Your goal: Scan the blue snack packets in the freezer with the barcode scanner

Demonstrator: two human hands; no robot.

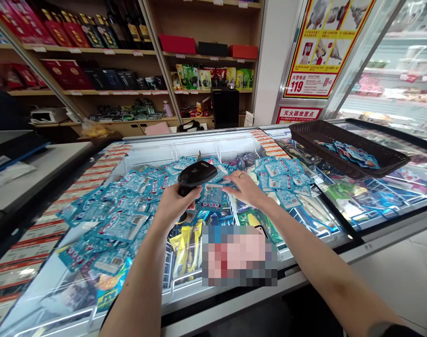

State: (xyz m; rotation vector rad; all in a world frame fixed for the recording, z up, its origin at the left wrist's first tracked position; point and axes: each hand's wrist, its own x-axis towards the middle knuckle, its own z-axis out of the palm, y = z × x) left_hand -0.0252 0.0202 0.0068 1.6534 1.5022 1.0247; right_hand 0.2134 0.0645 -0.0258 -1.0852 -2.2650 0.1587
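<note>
My left hand (176, 203) is closed around the handle of a black barcode scanner (197, 173), whose head tilts to the right above the freezer. My right hand (246, 188) is at the right edge of a blue packet (212, 196) with a printed label. Its thumb and forefinger are apart, and the thumb tip seems to touch the packet. Many similar blue packets (129, 224) lie heaped to the left on the glass top. A smaller pile of blue packets (281, 178) lies right of my right hand.
A brown basket (343, 164) with several blue packets stands on the freezer (178, 145) at the right. Yellow packs (186, 248) show under the glass. A blurred patch covers a phone-like object (239, 255) near the front edge. Shelves (136, 51) of goods stand behind.
</note>
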